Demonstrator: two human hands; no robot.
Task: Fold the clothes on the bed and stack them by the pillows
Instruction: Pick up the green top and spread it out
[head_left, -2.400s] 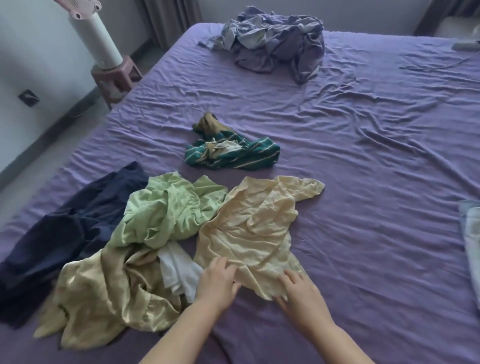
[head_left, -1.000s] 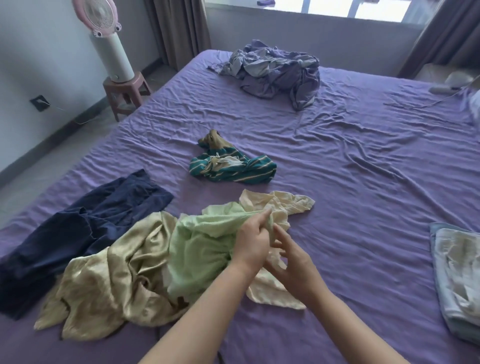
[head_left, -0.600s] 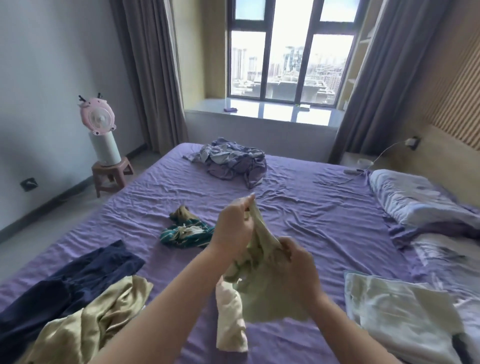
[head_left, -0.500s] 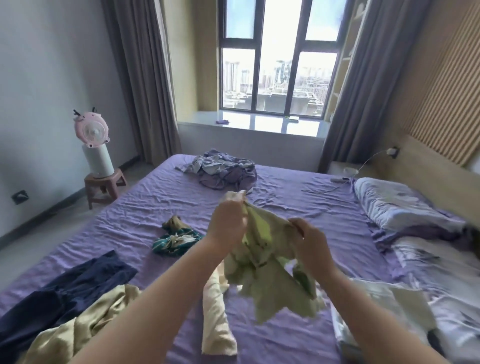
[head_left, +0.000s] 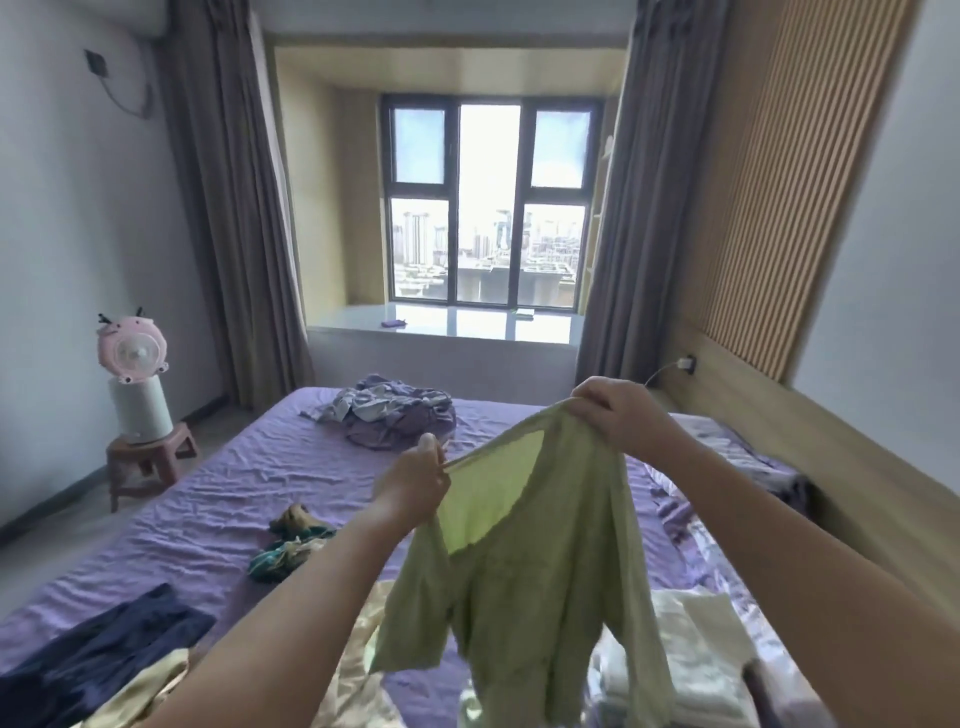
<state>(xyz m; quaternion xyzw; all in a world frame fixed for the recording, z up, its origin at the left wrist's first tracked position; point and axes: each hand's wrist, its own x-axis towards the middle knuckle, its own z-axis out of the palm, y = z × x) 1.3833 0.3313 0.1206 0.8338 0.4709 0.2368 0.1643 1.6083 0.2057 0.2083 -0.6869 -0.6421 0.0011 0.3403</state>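
Observation:
I hold a light green shirt (head_left: 530, 582) up in the air over the purple bed (head_left: 218, 499). My left hand (head_left: 415, 480) pinches one end of its top edge and my right hand (head_left: 613, 410) grips the other end, higher up. The shirt hangs spread between them, its lower part dangling. Folded pale clothes (head_left: 696, 654) lie on the bed at the right, below my right arm. Pillows (head_left: 727, 452) lie along the headboard, partly hidden by that arm.
On the bed lie a dark navy garment (head_left: 104, 654), a cream garment (head_left: 353, 670), a green striped garment (head_left: 283, 551) and a crumpled purple-grey pile (head_left: 389, 413) at the far end. A pink fan (head_left: 132, 353) stands on a stool (head_left: 145, 457) left of the bed.
I picked the green shirt off the pile and lifted it up. My hands moved apart, spreading its top edge, the right hand rising higher. My view tilted up toward the window.

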